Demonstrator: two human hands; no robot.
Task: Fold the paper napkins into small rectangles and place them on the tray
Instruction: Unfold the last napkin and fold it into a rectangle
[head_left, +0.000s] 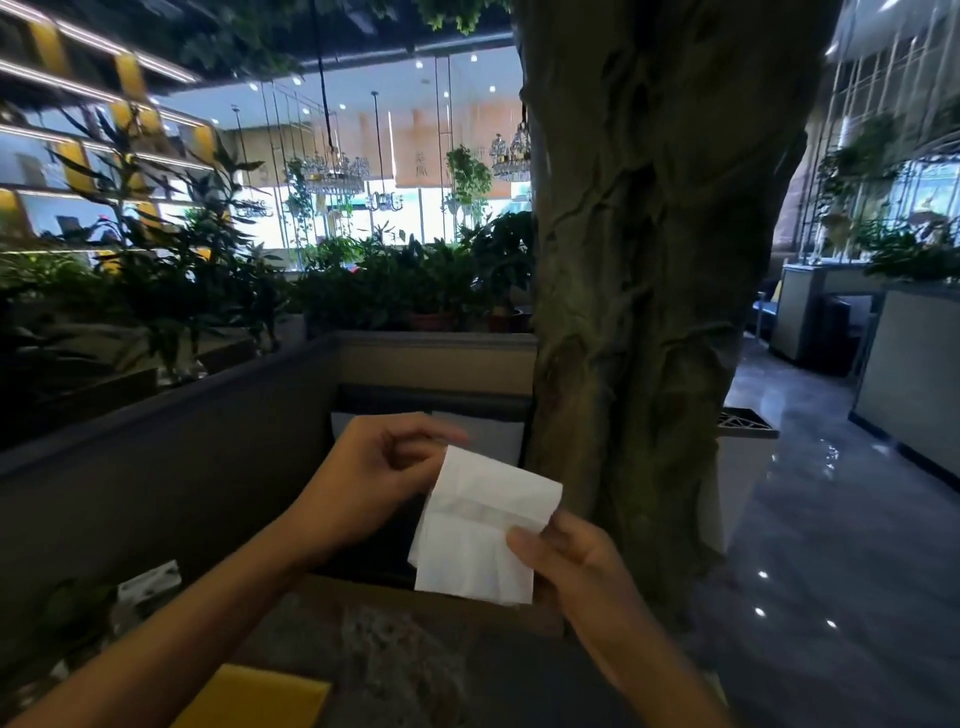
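Overhead, both hands' grips, left hand (371, 475) and right hand (571, 558), pinch a white, creased, part-folded napkin (480, 530).

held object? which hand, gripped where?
One white paper napkin, held in the air by both hands: left hand pinches its top left corner, right hand pinches its right edge.

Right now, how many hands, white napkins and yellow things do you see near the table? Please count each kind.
Hands: 2, left hand and right hand
White napkin: 1, held by both hands
Yellow object: 1
Total: 4
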